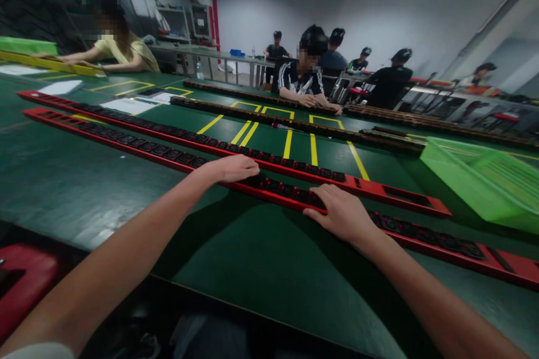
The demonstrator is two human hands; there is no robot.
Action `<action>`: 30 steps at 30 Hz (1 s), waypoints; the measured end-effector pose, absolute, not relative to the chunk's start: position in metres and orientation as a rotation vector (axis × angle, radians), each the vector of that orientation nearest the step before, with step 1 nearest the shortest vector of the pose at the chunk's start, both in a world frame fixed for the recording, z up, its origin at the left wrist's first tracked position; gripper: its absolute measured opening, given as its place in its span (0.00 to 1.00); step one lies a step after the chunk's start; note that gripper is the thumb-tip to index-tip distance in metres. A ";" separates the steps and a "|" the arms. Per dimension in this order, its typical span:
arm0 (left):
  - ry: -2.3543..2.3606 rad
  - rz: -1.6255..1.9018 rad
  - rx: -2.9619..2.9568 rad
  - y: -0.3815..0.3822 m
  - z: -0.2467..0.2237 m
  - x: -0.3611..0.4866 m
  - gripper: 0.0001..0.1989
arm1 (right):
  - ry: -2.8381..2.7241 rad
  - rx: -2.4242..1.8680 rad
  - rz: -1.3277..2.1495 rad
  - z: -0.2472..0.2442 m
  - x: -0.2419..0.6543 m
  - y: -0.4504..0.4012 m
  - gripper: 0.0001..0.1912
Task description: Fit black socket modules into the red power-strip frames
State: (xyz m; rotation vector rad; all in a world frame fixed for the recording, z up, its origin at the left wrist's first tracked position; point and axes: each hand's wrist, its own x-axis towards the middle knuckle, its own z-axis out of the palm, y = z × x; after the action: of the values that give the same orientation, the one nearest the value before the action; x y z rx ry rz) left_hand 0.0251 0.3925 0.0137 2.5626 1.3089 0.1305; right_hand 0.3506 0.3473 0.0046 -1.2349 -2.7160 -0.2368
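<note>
Long red strip with black sockets (281, 193), cut off at right, lies partly hidden beneath the curled left hand (238, 168), grip unclear, and slightly spread right hand (342, 210).

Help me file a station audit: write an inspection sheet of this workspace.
Surface: green table with yellow line markings.
Job's things: nearer red strip with black inserts; farther red strip alongside, also carrying black inserts.
Clutter: papers and long dark strip beyond; green basket at the picture's right.
Hands: left hand and right hand both on the nearer red strip; firmness of hold cannot be told.
Cables: nothing seen for certain.
Surroundings: co-worker opposite, co-worker in yellow, more people behind.
</note>
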 end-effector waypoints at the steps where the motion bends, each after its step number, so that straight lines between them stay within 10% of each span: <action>1: 1.321 0.133 2.575 0.393 0.012 0.026 0.21 | -2.707 -1.250 -0.228 0.005 0.354 0.347 0.24; 30: 1.349 0.266 2.733 0.371 0.000 0.063 0.19 | -2.720 -1.299 -0.143 0.006 0.362 0.342 0.24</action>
State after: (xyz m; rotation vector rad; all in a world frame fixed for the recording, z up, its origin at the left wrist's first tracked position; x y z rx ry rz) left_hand 0.0632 0.3707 -0.0003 2.7329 1.3490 0.2660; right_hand 0.3620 0.3419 0.0057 -1.2988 -2.7204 -0.1429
